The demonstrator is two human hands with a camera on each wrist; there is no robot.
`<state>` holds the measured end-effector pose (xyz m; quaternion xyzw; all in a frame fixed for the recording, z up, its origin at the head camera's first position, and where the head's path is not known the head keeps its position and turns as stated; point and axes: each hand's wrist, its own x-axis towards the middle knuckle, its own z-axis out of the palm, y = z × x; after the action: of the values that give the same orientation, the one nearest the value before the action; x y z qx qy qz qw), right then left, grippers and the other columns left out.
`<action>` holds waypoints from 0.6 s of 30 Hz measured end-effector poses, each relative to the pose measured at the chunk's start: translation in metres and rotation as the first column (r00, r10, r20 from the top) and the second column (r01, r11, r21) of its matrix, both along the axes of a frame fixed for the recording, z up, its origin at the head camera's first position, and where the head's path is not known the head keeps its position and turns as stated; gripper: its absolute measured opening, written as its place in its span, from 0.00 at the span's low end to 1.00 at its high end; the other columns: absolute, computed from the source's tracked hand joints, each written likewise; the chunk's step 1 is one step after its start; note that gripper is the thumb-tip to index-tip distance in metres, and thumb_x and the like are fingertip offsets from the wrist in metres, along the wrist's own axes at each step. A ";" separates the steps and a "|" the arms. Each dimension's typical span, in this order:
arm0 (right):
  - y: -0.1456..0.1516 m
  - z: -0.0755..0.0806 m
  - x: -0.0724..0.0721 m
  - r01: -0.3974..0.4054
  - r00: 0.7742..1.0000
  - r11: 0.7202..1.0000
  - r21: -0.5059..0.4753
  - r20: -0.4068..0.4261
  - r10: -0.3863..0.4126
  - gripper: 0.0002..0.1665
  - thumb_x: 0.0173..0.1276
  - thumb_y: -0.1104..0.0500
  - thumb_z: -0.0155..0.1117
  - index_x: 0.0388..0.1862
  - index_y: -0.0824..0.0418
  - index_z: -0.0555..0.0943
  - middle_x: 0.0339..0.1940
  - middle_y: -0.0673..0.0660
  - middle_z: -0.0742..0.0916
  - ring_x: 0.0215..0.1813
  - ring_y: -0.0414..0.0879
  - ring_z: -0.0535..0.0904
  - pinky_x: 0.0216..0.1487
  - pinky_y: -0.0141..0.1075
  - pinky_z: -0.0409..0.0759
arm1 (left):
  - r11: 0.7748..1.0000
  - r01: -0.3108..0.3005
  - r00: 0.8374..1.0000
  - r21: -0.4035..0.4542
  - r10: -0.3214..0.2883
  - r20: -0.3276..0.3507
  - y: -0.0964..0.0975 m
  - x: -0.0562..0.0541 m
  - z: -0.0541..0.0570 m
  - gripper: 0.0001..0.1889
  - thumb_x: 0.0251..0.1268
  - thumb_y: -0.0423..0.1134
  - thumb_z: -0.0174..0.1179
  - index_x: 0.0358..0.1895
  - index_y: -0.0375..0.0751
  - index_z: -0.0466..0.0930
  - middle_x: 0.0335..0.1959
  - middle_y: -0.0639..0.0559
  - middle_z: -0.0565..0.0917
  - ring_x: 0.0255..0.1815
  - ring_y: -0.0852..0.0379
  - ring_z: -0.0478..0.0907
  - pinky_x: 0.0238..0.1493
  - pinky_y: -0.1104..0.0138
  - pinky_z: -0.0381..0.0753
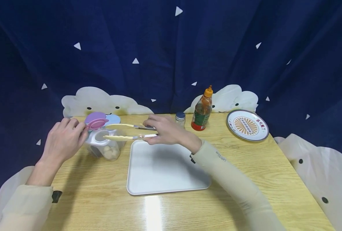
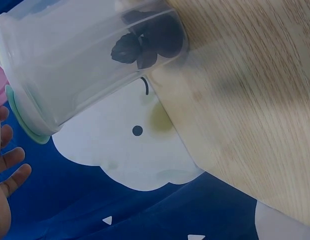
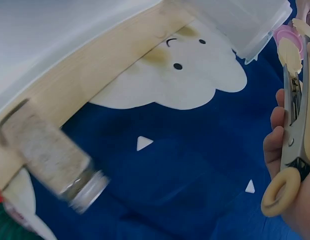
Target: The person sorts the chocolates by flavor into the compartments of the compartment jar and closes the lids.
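Note:
In the head view, a clear plastic storage container (image 1: pixel 111 150) with separate compartments stands at the table's left. Pale round pieces show low inside it; dark pieces (image 2: pixel 152 37) show through its wall in the left wrist view. Its pink flip lid (image 1: pixel 97 124) is raised, and my left hand (image 1: pixel 64 138) pinches that lid's edge between thumb and fingers. My right hand (image 1: pixel 166 130) grips metal food tongs (image 1: pixel 143 136) with cream-coloured tips. The tongs' arms are spread apart, pointing left, with the lower tip over the container's round opening and nothing between them.
A white tray (image 1: pixel 168 170) lies on the table below my right hand. Behind it stand a small glass jar (image 1: pixel 180 119) with a dark blue lid and a sauce bottle (image 1: pixel 202 110). A patterned plate (image 1: pixel 247 125) is at the right. Purple (image 1: pixel 95 116) and blue (image 1: pixel 112 119) lids top the container.

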<state>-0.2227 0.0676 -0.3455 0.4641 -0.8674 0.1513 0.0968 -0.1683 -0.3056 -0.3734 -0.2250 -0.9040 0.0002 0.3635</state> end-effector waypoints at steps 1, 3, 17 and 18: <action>0.005 -0.001 0.001 0.010 1.000 1.000 -0.010 0.001 -0.010 0.28 0.64 0.40 0.74 0.56 0.54 0.85 0.47 0.49 0.86 0.38 0.41 0.80 0.35 0.35 0.78 | 1.000 0.002 1.000 0.000 -0.002 -0.004 0.000 0.000 0.000 0.19 0.75 0.45 0.48 0.41 0.32 0.81 0.35 0.33 0.84 0.40 0.32 0.79 0.32 0.47 0.75; 0.016 -0.006 0.001 0.028 1.000 0.999 -0.025 -0.006 -0.028 0.28 0.64 0.39 0.74 0.56 0.54 0.85 0.47 0.49 0.87 0.37 0.40 0.80 0.34 0.34 0.77 | 1.000 0.007 1.000 0.002 -0.007 -0.013 0.000 -0.001 0.000 0.19 0.75 0.45 0.47 0.41 0.32 0.81 0.35 0.33 0.84 0.39 0.32 0.79 0.32 0.47 0.75; 0.093 -0.041 0.009 0.146 0.987 0.985 -0.094 -0.059 -0.152 0.34 0.57 0.37 0.76 0.56 0.57 0.86 0.51 0.54 0.89 0.34 0.43 0.83 0.25 0.35 0.74 | 1.000 -0.011 1.000 0.002 0.011 0.022 0.001 0.000 -0.001 0.18 0.74 0.45 0.49 0.42 0.32 0.81 0.36 0.33 0.84 0.41 0.33 0.79 0.34 0.47 0.77; 0.098 -0.043 0.010 0.155 0.985 0.983 -0.095 -0.063 -0.162 0.35 0.57 0.37 0.76 0.57 0.57 0.86 0.52 0.54 0.89 0.36 0.44 0.83 0.26 0.36 0.76 | 1.000 -0.013 1.000 0.002 0.013 0.025 0.001 0.000 -0.001 0.18 0.74 0.45 0.49 0.42 0.32 0.81 0.36 0.33 0.84 0.41 0.33 0.79 0.34 0.47 0.77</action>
<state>-0.2123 0.1656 -0.3884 0.3937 -0.8900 0.1655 0.1598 -0.1679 -0.3047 -0.3748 -0.2188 -0.9099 -0.0015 0.3525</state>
